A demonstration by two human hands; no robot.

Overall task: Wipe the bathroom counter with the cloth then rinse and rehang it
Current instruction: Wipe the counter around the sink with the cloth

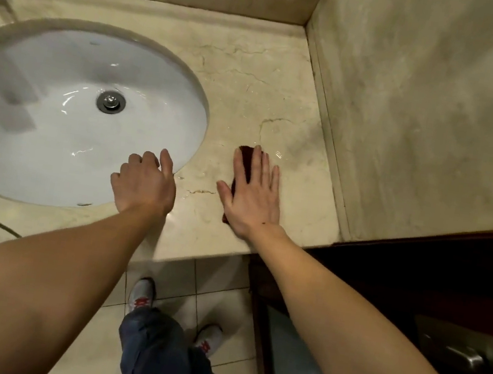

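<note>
**Wiping the counter right of the sink**

My right hand [252, 194] lies flat, fingers spread, pressing the dark cloth [246, 154] onto the counter [246, 90] just right of the sink [82, 117]. My left hand [143, 182] rests loosely curled on the sink's rim, holding nothing. I should keep even palm pressure and overlap strokes toward the wet patches beside the sink.

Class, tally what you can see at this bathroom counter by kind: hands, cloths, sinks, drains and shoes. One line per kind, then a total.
Hands: 2, left hand and right hand
Cloths: 1, dark cloth
Sinks: 1, white sink
Drains: 1, drain
Shoes: 2, shoes
Total: 7
</note>
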